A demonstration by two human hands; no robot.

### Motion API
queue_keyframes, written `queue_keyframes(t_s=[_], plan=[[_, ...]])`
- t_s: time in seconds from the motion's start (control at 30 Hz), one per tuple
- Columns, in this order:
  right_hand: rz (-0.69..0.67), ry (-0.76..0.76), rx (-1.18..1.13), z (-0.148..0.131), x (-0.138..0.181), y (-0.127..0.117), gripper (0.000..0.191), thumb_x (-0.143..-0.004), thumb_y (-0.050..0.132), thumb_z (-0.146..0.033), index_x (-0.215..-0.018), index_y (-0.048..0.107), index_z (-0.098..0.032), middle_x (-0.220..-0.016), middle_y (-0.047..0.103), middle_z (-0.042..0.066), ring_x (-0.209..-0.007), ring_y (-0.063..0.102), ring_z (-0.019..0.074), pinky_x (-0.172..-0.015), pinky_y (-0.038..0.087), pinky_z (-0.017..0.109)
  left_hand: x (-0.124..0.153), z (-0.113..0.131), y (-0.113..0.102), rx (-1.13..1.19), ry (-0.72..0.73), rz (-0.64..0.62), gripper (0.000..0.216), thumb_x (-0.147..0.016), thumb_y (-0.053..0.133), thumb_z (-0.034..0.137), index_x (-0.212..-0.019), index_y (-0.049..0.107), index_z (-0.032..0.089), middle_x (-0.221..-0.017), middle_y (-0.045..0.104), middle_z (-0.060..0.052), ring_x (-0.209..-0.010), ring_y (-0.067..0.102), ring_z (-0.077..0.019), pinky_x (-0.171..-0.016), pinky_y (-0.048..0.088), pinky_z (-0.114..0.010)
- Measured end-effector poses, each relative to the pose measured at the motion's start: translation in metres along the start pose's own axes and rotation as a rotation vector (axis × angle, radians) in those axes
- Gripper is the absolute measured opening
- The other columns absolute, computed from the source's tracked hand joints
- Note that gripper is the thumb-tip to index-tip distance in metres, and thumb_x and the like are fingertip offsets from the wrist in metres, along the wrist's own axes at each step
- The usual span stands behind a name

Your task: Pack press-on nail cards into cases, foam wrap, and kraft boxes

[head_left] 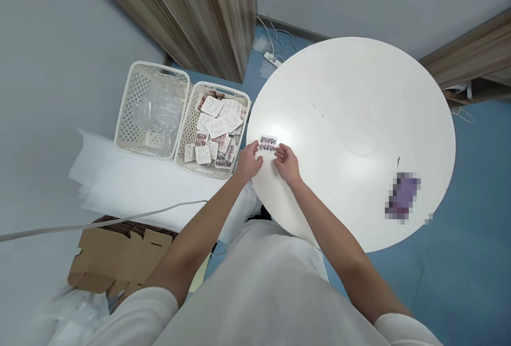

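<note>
A small blister card of dark pills [268,143] lies at the left edge of the round white table [359,122]. My left hand [248,160] grips its near left side with thumb and fingers closed on it. My right hand [286,161] pinches its near right corner. Both forearms reach in from below over my white shirt.
Two white perforated baskets stand left of the table: one [215,128] holds several blister cards, the other [150,107] clear plastic pieces. White sheets [131,181] and cardboard [115,255] lie below them. A blurred purple object [402,196] sits at the table's right. A power strip [273,59] lies on the blue floor.
</note>
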State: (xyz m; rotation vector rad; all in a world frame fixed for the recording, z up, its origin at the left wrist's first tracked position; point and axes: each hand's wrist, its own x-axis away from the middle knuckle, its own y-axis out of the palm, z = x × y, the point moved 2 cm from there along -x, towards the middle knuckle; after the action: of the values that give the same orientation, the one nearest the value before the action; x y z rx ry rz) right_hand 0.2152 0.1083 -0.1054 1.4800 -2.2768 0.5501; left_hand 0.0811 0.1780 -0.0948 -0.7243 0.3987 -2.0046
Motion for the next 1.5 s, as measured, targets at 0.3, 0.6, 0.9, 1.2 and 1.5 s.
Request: queue_keyframes(t_s=[0.3, 0.6, 0.9, 1.2, 1.5], plan=[[0.0, -0.014, -0.013, 0.002, 0.005, -0.006, 0.062, -0.064, 0.055, -0.016, -0.123, 0.039, -0.023, -0.124, 0.05, 0.009, -0.106, 0.054, 0.0167, -0.09, 0.045, 0.035, 0.003, -0.001, -0.001, 0.048, -0.011, 0.028, 0.056, -0.072, 0.053, 0.016, -0.127, 0.041, 0.016, -0.12, 0.052, -0.011, -0.103, 0.054, -0.0188, -0.087, 0.048, -0.032], [-0.07, -0.057, 0.022, 0.01, 0.044, -0.037, 0.058, -0.065, 0.057, -0.019, -0.12, 0.041, -0.023, -0.122, 0.051, 0.009, -0.102, 0.055, 0.0172, -0.091, 0.044, 0.037, 0.051, -0.001, 0.004, 0.158, -0.059, 0.088, 0.056, -0.074, 0.055, 0.024, -0.127, 0.041, 0.016, -0.121, 0.052, -0.011, -0.106, 0.053, -0.019, -0.089, 0.046, -0.033], [-0.156, -0.07, 0.101, 0.018, 0.091, -0.089, 0.045, -0.069, 0.055, -0.027, -0.112, 0.048, -0.022, -0.109, 0.058, 0.008, -0.084, 0.062, 0.0166, -0.084, 0.046, 0.04, 0.137, 0.004, 0.001, 0.062, -0.112, 0.251, 0.051, -0.075, 0.055, 0.033, -0.123, 0.046, 0.018, -0.119, 0.055, -0.01, -0.105, 0.053, -0.0208, -0.086, 0.047, -0.035], [-0.407, -0.224, 0.199, -0.013, 0.111, -0.06, 0.031, -0.07, 0.054, -0.031, -0.099, 0.056, -0.02, -0.093, 0.062, 0.005, -0.075, 0.06, 0.0146, -0.077, 0.049, 0.036, 0.196, -0.007, -0.024, -0.042, -0.128, 0.441, 0.044, -0.076, 0.053, 0.037, -0.117, 0.051, 0.02, -0.118, 0.056, -0.007, -0.103, 0.054, -0.0205, -0.088, 0.046, -0.036], [-0.57, -0.325, 0.383, -0.053, 0.099, 0.023, 0.035, -0.07, 0.053, -0.031, -0.105, 0.053, -0.024, -0.085, 0.063, 0.001, -0.071, 0.058, 0.0155, -0.068, 0.048, 0.034, 0.194, -0.027, -0.073, 0.0, -0.152, 0.561, 0.042, -0.075, 0.055, 0.035, -0.114, 0.051, 0.021, -0.115, 0.058, -0.008, -0.103, 0.056, -0.0214, -0.085, 0.048, -0.037]])
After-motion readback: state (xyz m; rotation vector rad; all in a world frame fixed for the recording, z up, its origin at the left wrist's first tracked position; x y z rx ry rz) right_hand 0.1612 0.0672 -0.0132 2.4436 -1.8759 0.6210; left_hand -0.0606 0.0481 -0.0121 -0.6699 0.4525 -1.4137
